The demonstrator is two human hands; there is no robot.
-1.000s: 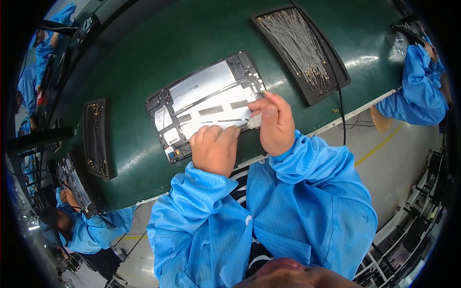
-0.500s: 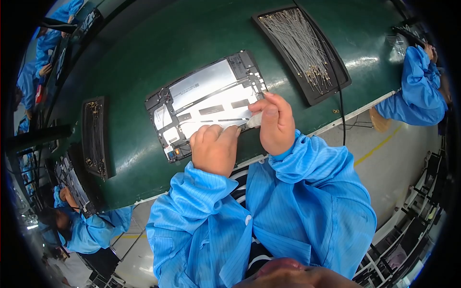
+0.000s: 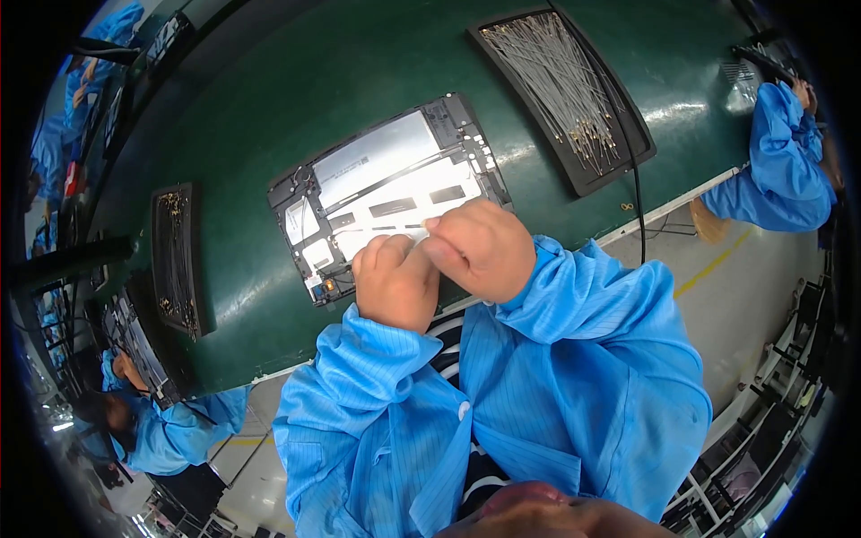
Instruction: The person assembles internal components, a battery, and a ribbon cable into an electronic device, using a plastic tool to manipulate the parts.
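An opened tablet (image 3: pixel 372 170) lies on the green table with its inside facing up. A silver battery, white panels and dark circuit parts show in it. My left hand (image 3: pixel 395 282) rests closed over its near edge, fingers curled down; what they hold, if anything, is hidden. Right beside it, my right hand (image 3: pixel 480 251) is closed over the tablet's near right part, thumb and fingers pressed together close to the left fingertips. A small whitish bit shows between the two hands, too small to make out. Anything pinched in my right hand is hidden.
A black tray (image 3: pixel 587 184) of grey thin cables stands at the far right, with a black cord (image 3: pixel 639 197) across it. Another dark tray (image 3: pixel 179 260) with black cables is at left. Co-workers in blue sit at both sides. Small yellow loops (image 3: pixel 627 207) lie near the edge.
My right hand has moved left and closed up beside my left hand, turning its back upward. A whitish cover seen on its finger is now hidden. My left hand has barely moved.
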